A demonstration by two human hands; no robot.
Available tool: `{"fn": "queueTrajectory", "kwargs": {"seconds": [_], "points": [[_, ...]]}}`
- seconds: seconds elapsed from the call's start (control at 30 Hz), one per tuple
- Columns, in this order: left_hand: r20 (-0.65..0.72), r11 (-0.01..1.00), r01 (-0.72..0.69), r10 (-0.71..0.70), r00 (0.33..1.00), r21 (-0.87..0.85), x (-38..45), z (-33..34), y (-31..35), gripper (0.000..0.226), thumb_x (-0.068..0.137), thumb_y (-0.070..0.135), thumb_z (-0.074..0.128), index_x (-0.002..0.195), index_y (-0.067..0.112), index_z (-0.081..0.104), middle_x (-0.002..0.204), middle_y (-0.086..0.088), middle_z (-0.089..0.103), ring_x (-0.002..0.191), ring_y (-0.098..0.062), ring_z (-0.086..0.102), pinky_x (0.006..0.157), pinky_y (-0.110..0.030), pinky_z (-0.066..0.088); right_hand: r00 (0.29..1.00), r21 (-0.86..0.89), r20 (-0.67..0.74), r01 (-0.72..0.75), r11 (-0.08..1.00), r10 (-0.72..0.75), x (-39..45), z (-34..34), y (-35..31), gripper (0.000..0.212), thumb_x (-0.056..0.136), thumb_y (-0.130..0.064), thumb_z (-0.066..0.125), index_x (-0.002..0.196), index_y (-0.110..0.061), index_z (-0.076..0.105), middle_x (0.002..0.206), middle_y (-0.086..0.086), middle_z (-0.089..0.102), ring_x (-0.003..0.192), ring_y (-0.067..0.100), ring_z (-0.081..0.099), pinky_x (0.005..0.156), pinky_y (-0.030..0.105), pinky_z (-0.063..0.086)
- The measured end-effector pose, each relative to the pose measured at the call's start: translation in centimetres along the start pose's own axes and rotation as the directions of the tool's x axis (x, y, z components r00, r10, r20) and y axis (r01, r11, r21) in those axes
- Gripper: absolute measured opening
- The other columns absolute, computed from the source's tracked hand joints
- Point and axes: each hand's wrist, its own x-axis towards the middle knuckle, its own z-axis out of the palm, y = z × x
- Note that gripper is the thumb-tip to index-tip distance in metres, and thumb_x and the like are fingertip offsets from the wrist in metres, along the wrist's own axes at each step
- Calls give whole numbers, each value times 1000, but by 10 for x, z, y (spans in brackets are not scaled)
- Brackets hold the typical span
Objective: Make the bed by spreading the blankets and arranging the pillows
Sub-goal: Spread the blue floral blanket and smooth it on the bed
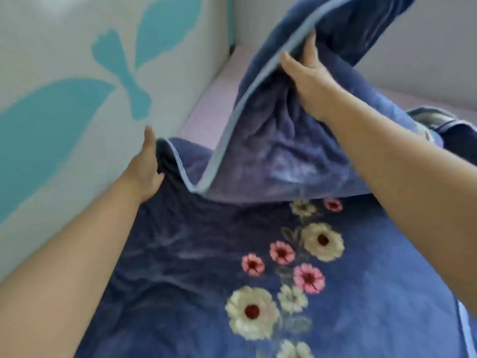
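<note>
A thick dark blue blanket (pixel 196 257) with pink and cream flowers and a light blue trim covers the near part of the bed. My left hand (pixel 145 171) grips its trimmed edge close to the wall on the left. My right hand (pixel 308 78) holds a folded-over part of the same blanket up in the air, fingers clamped on the trim, so its plain blue underside hangs down. Under the lifted part the pale pink sheet (pixel 206 117) of the bed shows. No pillow is in view.
A white wall (pixel 64 81) with large teal leaf shapes runs along the left of the bed. A plain grey wall (pixel 418 52) stands behind the bed's far end. More bunched blue fabric (pixel 438 122) lies at the right.
</note>
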Motion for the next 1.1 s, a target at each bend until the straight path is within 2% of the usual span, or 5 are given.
{"fn": "queueTrajectory", "kwargs": {"seconds": [0.13,0.4,0.57,0.9,1.1], "points": [[8,934,-84,86,996,347,18,6,-28,62,98,40,33,151,21,6,158,7,12,144,-11,15,120,-31,9,991,-349,133,66,935,-21,15,19,29,66,97,-24,42,149,-21,2,160,-2,-1,147,15,1,116,19,11],[55,483,57,-215,975,874,52,5,-133,67,97,28,44,151,13,7,161,-7,2,148,-28,-4,120,-40,9,793,-863,350,67,500,498,-68,48,202,62,98,-31,40,149,-22,6,159,-1,-11,147,24,-10,118,50,9],[56,189,-3,-274,960,982,79,-9,-169,67,96,31,43,151,14,8,161,-7,-1,148,-29,-6,119,-46,14,728,-898,288,-21,440,622,-95,66,269,60,99,-39,32,149,-29,-1,158,-5,-15,146,23,-15,117,54,1],[245,-40,-245,-2,970,969,207,21,-180,64,97,41,33,151,16,8,161,-4,-3,148,-21,-9,115,-58,3,874,-947,201,58,316,442,-36,119,346,66,96,-48,27,150,-18,1,159,4,-10,147,21,-11,116,51,-8],[335,-118,-315,253,907,942,271,48,-191,61,95,40,28,150,15,17,161,-5,8,149,-17,2,114,-59,-3,992,-946,86,110,304,-91,-5,124,389,53,85,-37,35,125,-9,56,132,16,58,124,30,53,104,47,21]]}}
